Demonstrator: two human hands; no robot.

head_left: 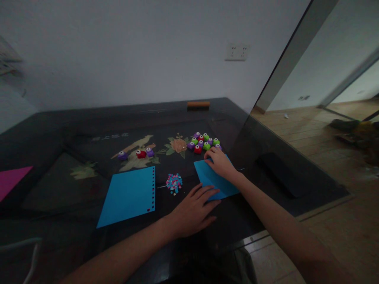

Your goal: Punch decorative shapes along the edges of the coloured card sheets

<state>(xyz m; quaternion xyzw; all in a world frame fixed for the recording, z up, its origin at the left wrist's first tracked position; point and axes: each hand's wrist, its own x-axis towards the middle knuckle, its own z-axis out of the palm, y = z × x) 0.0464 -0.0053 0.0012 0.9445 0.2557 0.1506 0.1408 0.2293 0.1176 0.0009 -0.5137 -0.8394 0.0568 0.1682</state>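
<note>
My left hand (193, 209) lies flat on the dark glass table (59, 130), fingertips on the near corner of a blue paper sheet (207, 175). My right hand (220, 162) presses palm-down on the far part of that same sheet, fingers spread. A cluster of small craft punches (203, 142) in purple, green and red sits just beyond my right hand. A larger blue sheet (128, 195) with a row of holes punched along its right edge lies to the left. Between the two sheets is a small pile of coloured paper confetti (174, 183).
Three more punches (139, 154) stand apart toward the table's middle. A pink sheet (10, 179) lies at the left edge. An orange block (198, 104) rests at the far edge. The table's right edge borders a wooden floor (310, 130).
</note>
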